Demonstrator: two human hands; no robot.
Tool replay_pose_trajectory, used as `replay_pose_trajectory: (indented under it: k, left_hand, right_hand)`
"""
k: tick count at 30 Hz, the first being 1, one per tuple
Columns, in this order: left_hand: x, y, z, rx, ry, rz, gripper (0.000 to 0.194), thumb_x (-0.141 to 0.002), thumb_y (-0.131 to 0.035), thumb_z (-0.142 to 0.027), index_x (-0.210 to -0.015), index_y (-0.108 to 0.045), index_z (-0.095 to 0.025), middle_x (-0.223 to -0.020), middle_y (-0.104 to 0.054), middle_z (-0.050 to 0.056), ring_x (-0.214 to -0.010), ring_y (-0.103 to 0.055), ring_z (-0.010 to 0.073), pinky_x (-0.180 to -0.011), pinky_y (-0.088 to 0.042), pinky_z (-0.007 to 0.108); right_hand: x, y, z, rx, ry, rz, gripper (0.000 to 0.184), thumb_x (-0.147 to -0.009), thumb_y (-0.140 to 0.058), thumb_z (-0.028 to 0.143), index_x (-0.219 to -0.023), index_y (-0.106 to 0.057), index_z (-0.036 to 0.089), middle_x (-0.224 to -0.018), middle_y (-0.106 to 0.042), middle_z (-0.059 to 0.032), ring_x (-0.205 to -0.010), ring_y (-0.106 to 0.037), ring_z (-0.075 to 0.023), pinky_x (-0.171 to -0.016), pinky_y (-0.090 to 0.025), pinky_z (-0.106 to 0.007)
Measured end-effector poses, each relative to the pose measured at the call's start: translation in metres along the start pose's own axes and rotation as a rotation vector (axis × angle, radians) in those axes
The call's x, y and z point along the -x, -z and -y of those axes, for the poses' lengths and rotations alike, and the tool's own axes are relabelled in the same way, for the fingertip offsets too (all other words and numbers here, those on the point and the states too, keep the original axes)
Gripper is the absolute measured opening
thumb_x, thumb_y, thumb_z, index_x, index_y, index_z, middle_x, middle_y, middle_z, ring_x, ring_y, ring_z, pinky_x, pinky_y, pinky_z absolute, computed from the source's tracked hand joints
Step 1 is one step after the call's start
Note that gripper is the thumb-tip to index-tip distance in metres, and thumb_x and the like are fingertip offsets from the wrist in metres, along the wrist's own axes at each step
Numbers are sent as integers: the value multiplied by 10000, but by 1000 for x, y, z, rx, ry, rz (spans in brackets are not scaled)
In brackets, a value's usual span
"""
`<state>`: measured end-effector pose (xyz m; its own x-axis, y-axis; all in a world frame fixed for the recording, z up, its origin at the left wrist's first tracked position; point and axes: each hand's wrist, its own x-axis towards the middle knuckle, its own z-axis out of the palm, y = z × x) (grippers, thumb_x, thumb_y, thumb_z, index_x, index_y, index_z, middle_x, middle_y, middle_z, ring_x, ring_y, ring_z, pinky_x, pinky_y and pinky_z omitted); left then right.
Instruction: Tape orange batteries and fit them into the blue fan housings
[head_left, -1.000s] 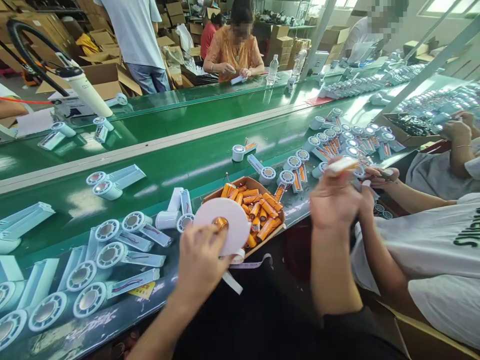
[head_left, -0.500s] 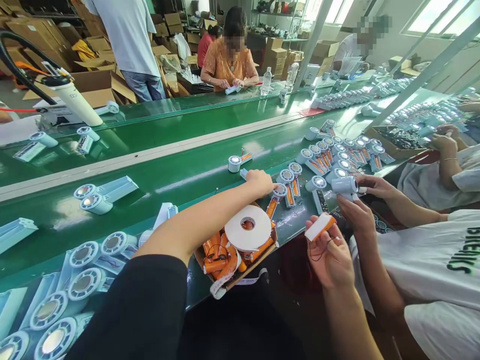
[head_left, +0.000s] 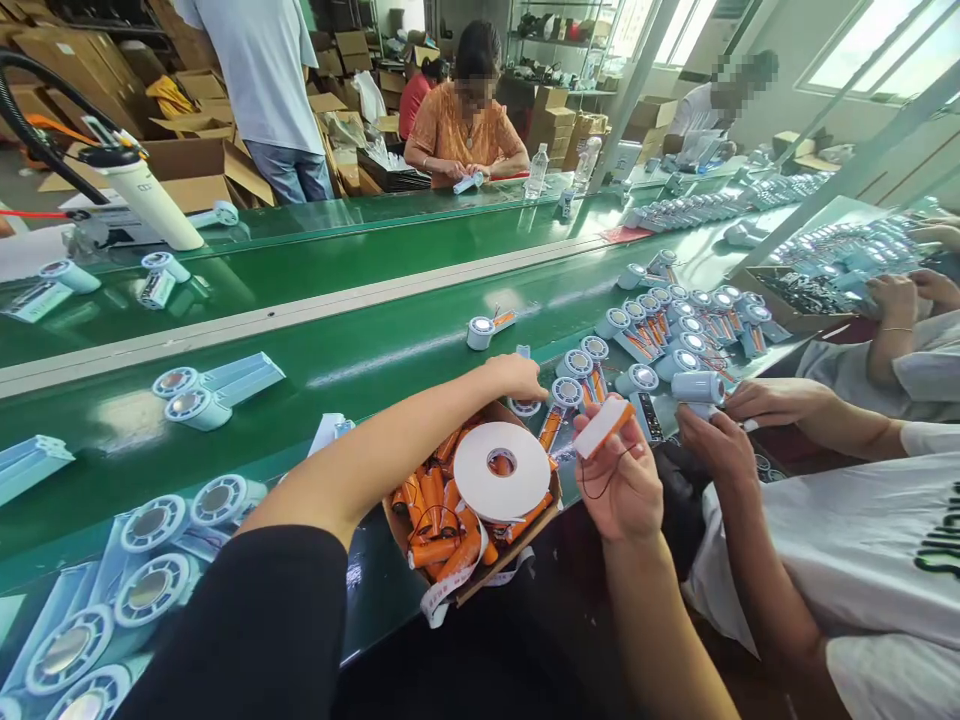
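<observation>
My left hand reaches out over the green belt and closes on a white fan part just beyond the cardboard box. My right hand holds an orange battery wrapped in white tape, with thin wires hanging from it. The box holds several orange batteries, and a roll of white tape lies on top of them.
Several white fan units lie at the left and more at the right of the green conveyor. A neighbour's hands hold a fan unit close to my right hand. Other people work across the belt.
My left hand left the tape roll and reached forward to a fan part on the belt. My right hand came down and moved left with the taped battery.
</observation>
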<state>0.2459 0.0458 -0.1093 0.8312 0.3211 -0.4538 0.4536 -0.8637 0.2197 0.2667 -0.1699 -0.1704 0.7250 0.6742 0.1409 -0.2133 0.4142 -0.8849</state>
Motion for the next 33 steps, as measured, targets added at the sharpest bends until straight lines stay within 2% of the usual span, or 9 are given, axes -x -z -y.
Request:
replay_pose_trajectory:
  k: [5, 7, 10, 13, 16, 20, 25, 29, 33]
  left_hand:
    - [40, 31, 35, -1, -39, -145, 927, -810, -699, -333, -1634, -295, -201, -1213, -739, 142, -1016, -725, 269, -873, -556, 327]
    - [58, 43, 62, -82, -1, -186, 925, -795, -708, -306, -1625, -311, -211, -1186, -739, 157, -1011, -722, 289, -880, -548, 350]
    - [75, 46, 109, -275, 124, -102, 919, -716, -755, -176, -1576, -445, -266, -1106, -759, 155, -995, -725, 325, -885, -548, 390]
    - [82, 26, 149, -337, 161, -49, 838, -699, -744, -72, -1485, -587, -314, -1077, -767, 125, -995, -732, 304, -897, -548, 371]
    - [86, -2, 176, -313, 75, -118, 690, -833, -675, -118, -1484, -590, -329, -1302, -712, 94, -1128, -699, 239, -968, -528, 316]
    - [86, -29, 194, -313, -23, -223, 508, -899, -587, -55, -1355, -665, -263, -1539, -587, 91, -1391, -570, 228, -1115, -486, 343]
    - [69, -34, 200, -320, -81, -268, 478, -791, -677, 12, -1210, -720, -214, -1463, -635, 114, -1410, -557, 267, -1178, -462, 401]
    - [61, -31, 208, -295, -118, -276, 608, -758, -690, 36, -1293, -676, -251, -1417, -663, 68, -1393, -555, 226, -1197, -443, 365]
    - [55, -36, 207, -252, -67, -284, 526, -755, -711, 4, -1223, -727, -235, -1462, -636, 78, -1495, -449, 297, -1207, -458, 394]
  right_hand:
    - [18, 24, 14, 71, -125, -5, 459, -806, -914, 407, -1231, -746, 362, -1113, -837, -57, -944, -830, -285, -819, -711, -435]
    - [18, 39, 18, 96, -164, -32, 492, -762, -946, 396, -1213, -754, 344, -1113, -837, -76, -941, -830, -294, -808, -709, -423]
    - [9, 45, 20, 108, -181, -20, 535, -731, -964, 388, -1218, -749, 339, -1089, -839, -82, -923, -829, -301, -842, -702, -458]
    - [-5, 24, 17, 84, -167, 38, 554, -709, -979, 378, -1209, -748, 320, -1028, -841, -75, -840, -829, -283, -805, -706, -437]
    - [-21, -10, 14, 84, -141, 154, 620, -719, -982, 377, -1276, -713, 336, -1002, -841, -59, -826, -829, -278, -793, -707, -436]
    - [-59, -56, 9, 158, -52, 353, 576, -782, -950, 427, -1283, -677, 354, -1081, -836, -63, -993, -817, -293, -887, -685, -476]
    - [-122, -106, -18, 303, 51, 565, 528, -813, -910, 475, -1245, -668, 292, -1086, -830, -69, -1053, -784, -258, -909, -664, -433]
    - [-158, -123, -52, 400, 58, 640, 523, -796, -885, 446, -1236, -684, 245, -1052, -825, -62, -946, -780, -225, -891, -661, -402]
    - [-177, -119, -80, 646, 101, 651, 423, -820, -802, 308, -1229, -726, 231, -1007, -827, -49, -889, -796, -218, -852, -669, -372]
